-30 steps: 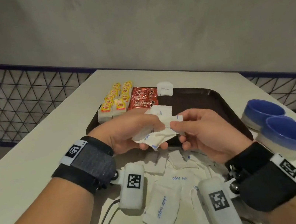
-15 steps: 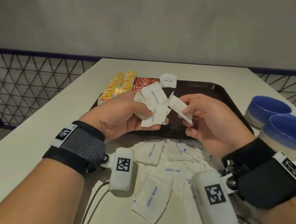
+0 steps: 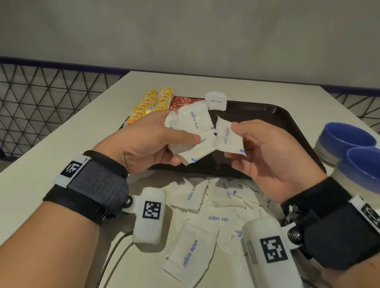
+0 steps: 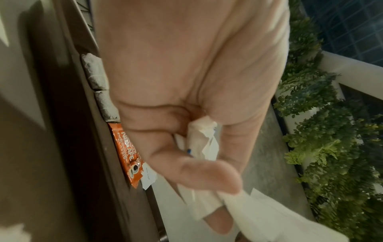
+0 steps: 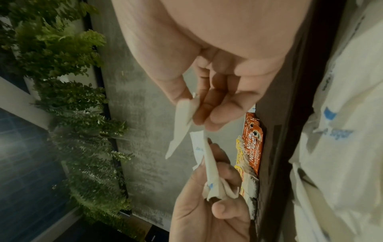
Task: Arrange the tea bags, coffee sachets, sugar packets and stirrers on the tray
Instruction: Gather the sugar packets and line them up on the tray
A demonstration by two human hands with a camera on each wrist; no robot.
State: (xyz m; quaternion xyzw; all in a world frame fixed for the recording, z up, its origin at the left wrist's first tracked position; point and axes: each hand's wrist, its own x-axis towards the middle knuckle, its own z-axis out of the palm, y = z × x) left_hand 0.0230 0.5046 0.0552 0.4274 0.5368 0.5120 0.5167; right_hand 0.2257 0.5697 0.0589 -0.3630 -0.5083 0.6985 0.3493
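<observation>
Since half a second ago we've raised both hands slightly above the tray (image 3: pixel 276 115). Our left hand (image 3: pixel 149 145) clutches a bunch of sugar packets (image 3: pixel 194 128); our right hand (image 3: pixel 268 156) pinches a single packet (image 3: pixel 226 135) just beside them.

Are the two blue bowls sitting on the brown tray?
No, the blue bowls stand on the table to the right of the tray.

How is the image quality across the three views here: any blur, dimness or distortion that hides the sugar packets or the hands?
Head view: evenly lit and sharp, "white sugar" readable on the packet pinched by the right hand; wide-angle bending at the edges. Left wrist view: dim, soft, the left hand filling the frame, tray in shadow. Right wrist view: dim, the loose packets at the right blurred.
</observation>
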